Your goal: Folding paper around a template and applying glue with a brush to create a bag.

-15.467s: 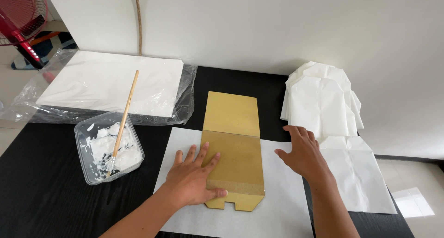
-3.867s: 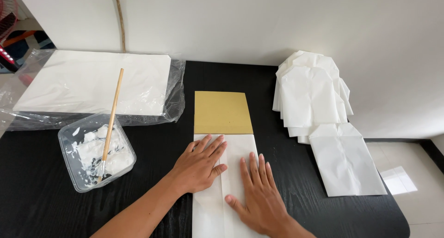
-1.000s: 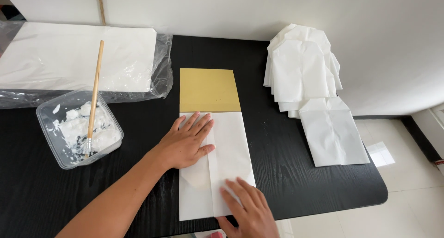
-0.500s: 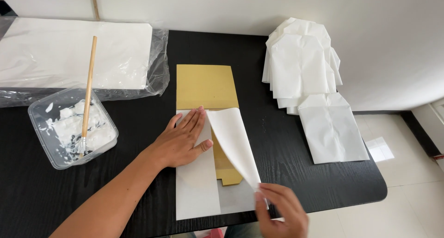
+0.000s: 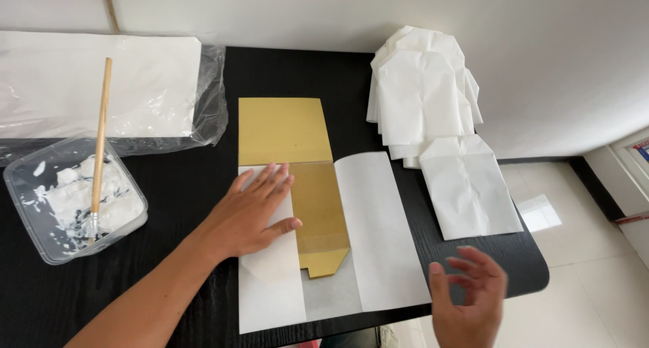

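A flat tan cardboard template point(image 5: 291, 145) lies on a white paper sheet point(image 5: 378, 233) on the black table point(image 5: 203, 179). The sheet's left flap is folded over the cardboard, and my left hand point(image 5: 253, 209) presses flat on it. The right flap lies open and flat on the table. My right hand point(image 5: 470, 297) hovers past the table's front right edge, fingers apart, holding nothing.
A clear plastic tub of white paste point(image 5: 67, 199) with a wooden-handled brush point(image 5: 100, 142) stands at the left. A plastic-wrapped stack of white sheets point(image 5: 101, 84) lies behind it. Several folded white paper bags point(image 5: 433, 104) are piled at the right by the wall.
The right flap, folded over a second ago, was lifted and now lies open on the table. My right hand has let go of it and pulled back right.
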